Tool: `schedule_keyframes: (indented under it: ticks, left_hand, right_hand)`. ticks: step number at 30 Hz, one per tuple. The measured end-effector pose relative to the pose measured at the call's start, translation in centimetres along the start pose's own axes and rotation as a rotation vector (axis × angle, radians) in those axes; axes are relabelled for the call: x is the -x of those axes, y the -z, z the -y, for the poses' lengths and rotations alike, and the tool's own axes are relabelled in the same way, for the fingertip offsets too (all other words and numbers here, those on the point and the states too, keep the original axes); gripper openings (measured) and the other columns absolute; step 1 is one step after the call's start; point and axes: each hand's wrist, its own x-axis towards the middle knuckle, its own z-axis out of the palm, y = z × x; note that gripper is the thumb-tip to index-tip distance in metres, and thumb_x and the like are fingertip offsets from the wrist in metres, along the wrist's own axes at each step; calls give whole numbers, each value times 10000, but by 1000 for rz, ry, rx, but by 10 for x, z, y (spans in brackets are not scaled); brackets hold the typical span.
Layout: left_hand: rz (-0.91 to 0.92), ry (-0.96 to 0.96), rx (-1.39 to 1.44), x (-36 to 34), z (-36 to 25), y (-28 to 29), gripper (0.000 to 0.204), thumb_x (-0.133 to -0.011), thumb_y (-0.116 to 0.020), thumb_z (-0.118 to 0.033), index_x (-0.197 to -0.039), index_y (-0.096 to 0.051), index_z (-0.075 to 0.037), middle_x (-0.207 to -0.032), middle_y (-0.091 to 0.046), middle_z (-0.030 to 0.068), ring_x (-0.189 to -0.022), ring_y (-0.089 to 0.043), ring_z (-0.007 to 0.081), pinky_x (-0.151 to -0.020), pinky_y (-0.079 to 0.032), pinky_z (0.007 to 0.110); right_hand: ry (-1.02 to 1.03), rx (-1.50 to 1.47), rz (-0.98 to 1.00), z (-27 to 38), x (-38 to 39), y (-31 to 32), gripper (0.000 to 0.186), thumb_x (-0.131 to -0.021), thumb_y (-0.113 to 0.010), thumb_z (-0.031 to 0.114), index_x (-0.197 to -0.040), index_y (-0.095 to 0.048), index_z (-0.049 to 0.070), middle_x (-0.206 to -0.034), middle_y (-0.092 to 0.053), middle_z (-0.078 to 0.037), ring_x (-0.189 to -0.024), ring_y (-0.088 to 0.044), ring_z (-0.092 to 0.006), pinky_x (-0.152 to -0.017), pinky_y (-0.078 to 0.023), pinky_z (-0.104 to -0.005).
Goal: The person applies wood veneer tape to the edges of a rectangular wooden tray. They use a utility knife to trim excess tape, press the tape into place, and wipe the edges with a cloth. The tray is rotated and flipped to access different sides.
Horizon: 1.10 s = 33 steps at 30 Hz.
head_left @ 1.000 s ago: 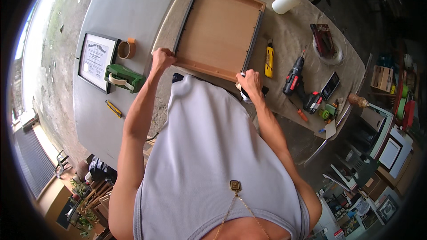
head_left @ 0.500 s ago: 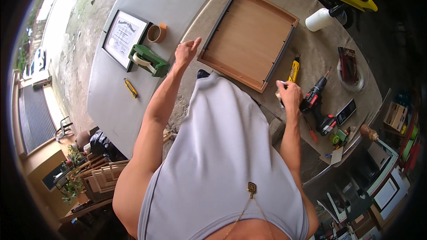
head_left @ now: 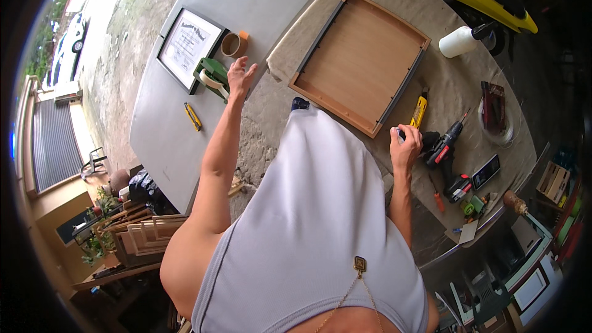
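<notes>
A wooden picture frame [head_left: 364, 65] lies back side up on the brown cloth, its brown backing panel inside the raised rim. My left hand [head_left: 241, 79], fingers apart and holding nothing, hovers beside the green tape dispenser [head_left: 213, 74] with its pale roll. Just beyond that hand stands an orange-brown roll of tape [head_left: 234, 44]. My right hand [head_left: 406, 146] is near the frame's closest corner, its fingers closed around a small dark and whitish item, mostly hidden. Close to it lie a yellow-handled tool [head_left: 419, 110] and a cordless drill [head_left: 443, 148].
A framed certificate [head_left: 190, 49] and a yellow utility knife [head_left: 193, 117] lie on the grey table [head_left: 161, 148]. At right are a white spray bottle [head_left: 457, 42], a coil of clear line [head_left: 501, 128], a phone [head_left: 486, 172] and an orange-handled screwdriver [head_left: 438, 201].
My left hand has moved away from the frame's corner toward the tape dispenser, and its fingers have spread. My right hand stays near the frame, still closed. The view has shifted slightly.
</notes>
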Motion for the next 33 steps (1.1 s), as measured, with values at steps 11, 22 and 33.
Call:
schedule_keyframes:
  ticks: [11,22,33]
  left_hand:
    - [-63,197,-267,-71,12,-19,197,-847,-572,-192,-958,-704,-98,-1037,-637,171,-901,-657,369,-795,-545,443]
    - [928,-71,1080,149,-229,14,347,-974,-581,-315,-923,-645,22,-760,-678,85,-679,-687,174,-613,-569,299]
    - [230,-67,-2,76,-135,-61,833,-764,-693,-573,-1365,-452,-49,-1337,-467,185,-1232,-466,376,-1022,-419,463]
  right_hand:
    - [71,-123,-9,9,-5,19,229,-926,-612,152,-779,-601,-23,-895,-639,-154,-775,-591,-366,-689,-456,-444]
    - [-81,-1078,414,106,-38,-20,650,-949,-606,372,-1401,-393,-45,-1446,-385,-191,-1296,-443,-291,-1013,-406,-390]
    - [-366,-1010,65,9,21,-54,757,-959,-587,359,-1478,-231,-62,-1542,-258,-179,-1386,-308,-273,-1150,-222,-379]
